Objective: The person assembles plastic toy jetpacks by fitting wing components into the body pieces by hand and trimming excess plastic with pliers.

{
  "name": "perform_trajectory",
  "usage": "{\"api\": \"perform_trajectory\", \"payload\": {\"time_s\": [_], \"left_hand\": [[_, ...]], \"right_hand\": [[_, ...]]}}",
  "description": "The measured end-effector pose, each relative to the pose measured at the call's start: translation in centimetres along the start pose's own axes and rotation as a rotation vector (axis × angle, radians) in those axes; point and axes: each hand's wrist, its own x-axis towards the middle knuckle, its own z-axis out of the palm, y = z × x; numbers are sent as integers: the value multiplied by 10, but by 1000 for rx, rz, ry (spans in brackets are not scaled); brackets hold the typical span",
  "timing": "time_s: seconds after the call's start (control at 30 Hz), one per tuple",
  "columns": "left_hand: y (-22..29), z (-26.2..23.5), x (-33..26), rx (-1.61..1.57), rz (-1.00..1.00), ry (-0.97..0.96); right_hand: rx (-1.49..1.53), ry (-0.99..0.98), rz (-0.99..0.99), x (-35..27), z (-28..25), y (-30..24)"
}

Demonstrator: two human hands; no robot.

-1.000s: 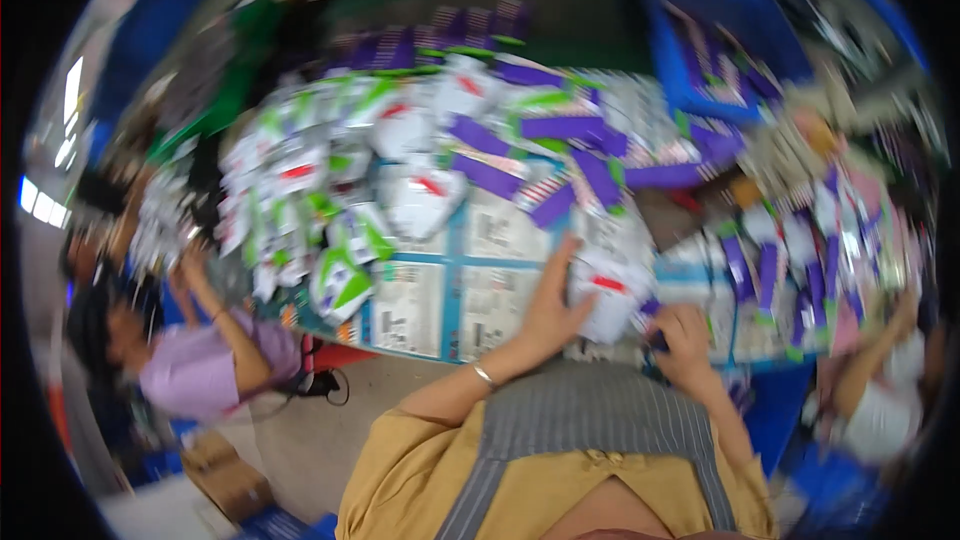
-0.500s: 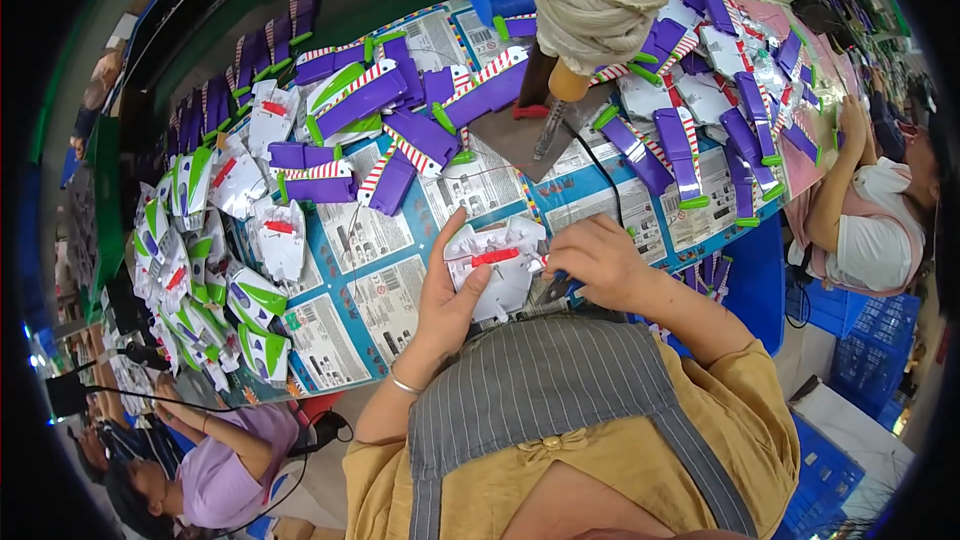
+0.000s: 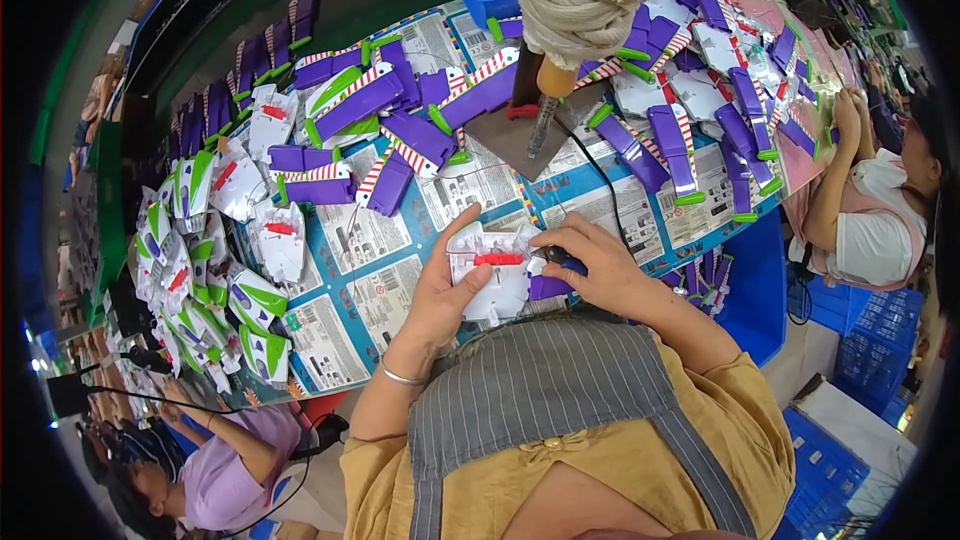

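Bright, even overhead light fills the scene; shadows are soft and short. The centre is sharp, without motion blur. Fisheye distortion bends the blue printed tabletop (image 3: 560, 205) edges, and a black vignette rings the frame.

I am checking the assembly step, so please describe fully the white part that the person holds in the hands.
The white plastic part looks like a moulded wing-shaped toy shell with a red bar across its upper half. It lies flat at the table's near edge on printed blue sheets. The left hand steadies its left side; the right hand presses a purple piece against its right edge.
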Motion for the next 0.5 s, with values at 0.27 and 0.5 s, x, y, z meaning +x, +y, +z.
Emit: {"api": "perform_trajectory", "payload": {"time_s": [0.27, 0.5], "left_hand": [[-13, 10, -5, -475, -199, 21], [-7, 13, 1, -476, -165, -14]], "right_hand": [[184, -50, 64, 3, -8, 11], [224, -61, 84, 4, -6, 10]]}}
